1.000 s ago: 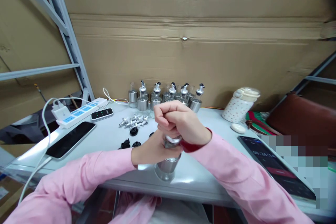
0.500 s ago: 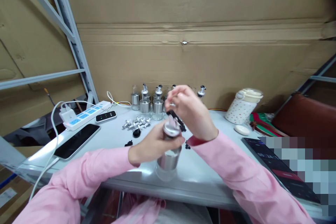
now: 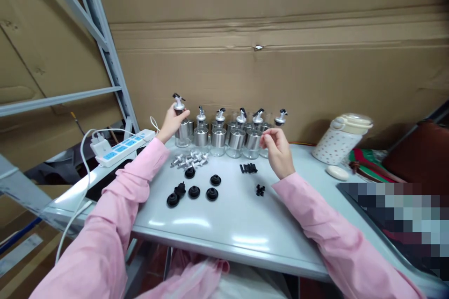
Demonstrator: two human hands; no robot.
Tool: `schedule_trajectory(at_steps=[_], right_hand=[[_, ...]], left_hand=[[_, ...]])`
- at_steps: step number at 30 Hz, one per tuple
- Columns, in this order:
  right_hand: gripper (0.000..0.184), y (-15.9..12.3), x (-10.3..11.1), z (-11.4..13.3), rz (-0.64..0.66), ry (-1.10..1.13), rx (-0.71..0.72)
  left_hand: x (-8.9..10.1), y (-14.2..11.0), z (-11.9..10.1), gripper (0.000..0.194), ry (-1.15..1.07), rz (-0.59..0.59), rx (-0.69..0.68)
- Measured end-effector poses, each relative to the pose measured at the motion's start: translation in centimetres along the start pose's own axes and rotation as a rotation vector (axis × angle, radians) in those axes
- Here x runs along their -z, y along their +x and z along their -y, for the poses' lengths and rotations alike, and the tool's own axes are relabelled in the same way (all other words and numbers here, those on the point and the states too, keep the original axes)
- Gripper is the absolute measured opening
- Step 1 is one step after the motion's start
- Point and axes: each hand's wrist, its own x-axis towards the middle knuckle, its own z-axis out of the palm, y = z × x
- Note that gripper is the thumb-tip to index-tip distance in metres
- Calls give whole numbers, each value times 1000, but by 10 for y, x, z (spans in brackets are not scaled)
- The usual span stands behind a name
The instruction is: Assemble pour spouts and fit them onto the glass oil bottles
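My left hand [image 3: 170,123] is stretched to the back left of the grey table [image 3: 231,224], wrapped round a small glass-and-steel bottle with a spout cap [image 3: 180,121] at the left end of a row of like bottles [image 3: 231,133]. My right hand [image 3: 277,147] hovers at the right end of that row with its fingers curled close to a bottle; whether it grips anything I cannot make out. Between my arms lie several black round caps [image 3: 194,190], a heap of small silver spout parts [image 3: 189,159] and small black pieces [image 3: 248,167].
A white power strip [image 3: 121,146] with a cable and a dark phone [image 3: 105,182] lie at the left. A spotted white flask [image 3: 338,138], a white oval thing [image 3: 337,172] and a dark tablet sit at the right. Cardboard walls stand behind, with a metal shelf frame [image 3: 105,56] at the left.
The bottle I held near the front with both hands has gone to the back left in my left hand. My right hand left its top and reached toward the row's right end.
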Motion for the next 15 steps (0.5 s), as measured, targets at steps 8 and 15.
schedule_trajectory(at_steps=[8,15], right_hand=[[13,2,9,4,-7,-100,66],[9,-4,5,8,45,-172,94]], left_hand=[[-10,-8,44,20,-7,110,87],[-14,-8,56,21,52,82,94]])
